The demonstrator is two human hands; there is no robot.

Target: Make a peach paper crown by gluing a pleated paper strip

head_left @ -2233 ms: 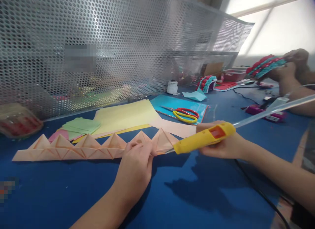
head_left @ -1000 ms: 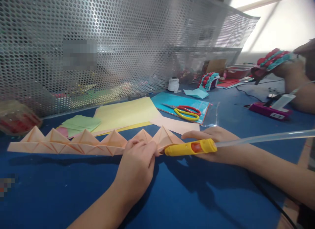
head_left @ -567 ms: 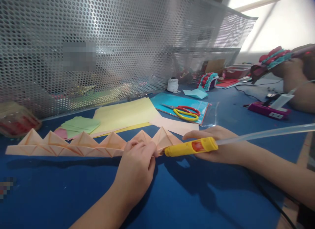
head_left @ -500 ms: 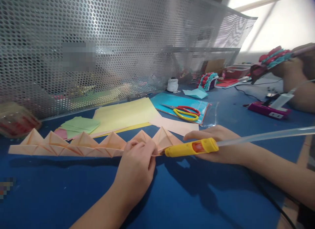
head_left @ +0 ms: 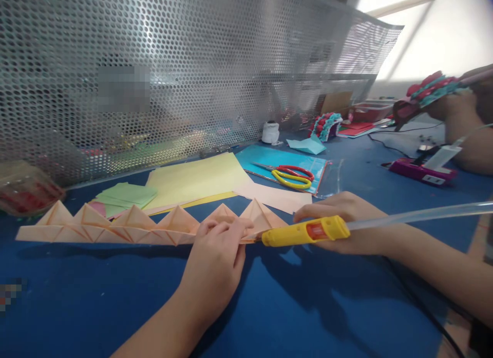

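A long strip of folded peach paper triangles lies across the blue table. My left hand presses its fingers down on the strip's right end. My right hand grips a yellow glue gun, held level, with its nozzle touching the strip's right tip beside my left fingers. A clear glue stick juts out of the gun's back to the right.
Yellow, green and peach paper sheets lie behind the strip. Red-and-yellow scissors rest on a teal sheet. A perforated metal screen closes the far side. At the right, another person's hands hold a red-and-teal paper piece above a purple glue gun.
The glue gun came down from a raised tilt to lie level, nozzle against the strip's right tip. In the last half second it slid slightly right, and my left fingers flattened on the paper.
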